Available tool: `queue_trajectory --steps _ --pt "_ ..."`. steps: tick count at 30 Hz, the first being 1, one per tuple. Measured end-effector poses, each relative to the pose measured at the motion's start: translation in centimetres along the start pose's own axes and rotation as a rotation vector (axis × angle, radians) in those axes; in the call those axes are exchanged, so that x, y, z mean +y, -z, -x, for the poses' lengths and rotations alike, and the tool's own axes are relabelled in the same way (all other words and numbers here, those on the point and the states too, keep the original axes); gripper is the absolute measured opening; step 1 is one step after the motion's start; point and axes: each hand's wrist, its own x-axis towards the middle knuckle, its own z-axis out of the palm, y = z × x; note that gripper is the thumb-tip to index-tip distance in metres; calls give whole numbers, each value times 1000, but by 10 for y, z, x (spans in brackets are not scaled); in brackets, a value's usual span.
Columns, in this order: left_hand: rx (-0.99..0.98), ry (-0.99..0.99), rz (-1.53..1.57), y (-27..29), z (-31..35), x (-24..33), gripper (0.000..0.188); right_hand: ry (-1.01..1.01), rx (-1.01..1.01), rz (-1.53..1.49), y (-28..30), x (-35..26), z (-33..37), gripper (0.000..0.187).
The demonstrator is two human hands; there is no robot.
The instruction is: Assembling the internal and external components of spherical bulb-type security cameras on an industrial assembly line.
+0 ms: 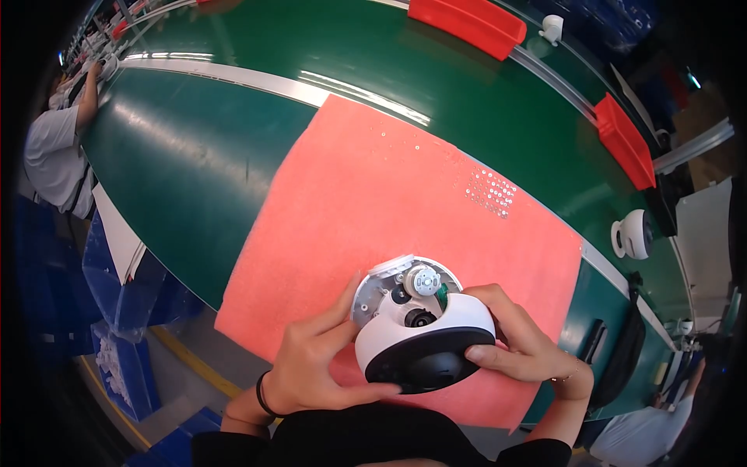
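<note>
Between both hands, over a pink foam mat (311, 226), is a white security camera (467, 314) with a glossy black front (428, 364) tilted toward me. Behind it, its round white shell (369, 300) lies open, showing a silver motor (424, 281), a bit of green circuit board and a dark round part. My left hand (311, 362) is closed around the left side, fingers along the shell and thumb under the black front. My right hand (517, 335) grips the right side, its thumb pressing on the black front. The fingertips behind the shell are partly hidden.
Small metal pieces (490, 193) lie in rows at the mat's far right. Beyond the mat runs a green conveyor belt (342, 47) with red bins (467, 25) along its far side. Another white camera (632, 234) stands at the right. A co-worker (58, 156) sits at far left.
</note>
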Motion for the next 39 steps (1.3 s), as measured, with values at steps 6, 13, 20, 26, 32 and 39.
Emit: queue_trajectory --steps 6,13,20,26,32,39 --pt "29 38 -358 4 -3 5 55 -221 171 -185 5 -9 -22 42" --pt "-120 151 -564 19 -17 18 46 -64 235 217 11 5 -33 15" --pt "-265 215 -600 25 -26 20 38 91 221 639 11 11 -40 32" --pt "-305 265 -618 29 -28 21 39 101 206 857 8 7 -44 33" --pt "-282 295 -563 27 -23 15 40 50 157 919 10 3 -46 31" --pt "-334 273 -630 26 -24 17 43 128 271 1086 5 1 -37 34"
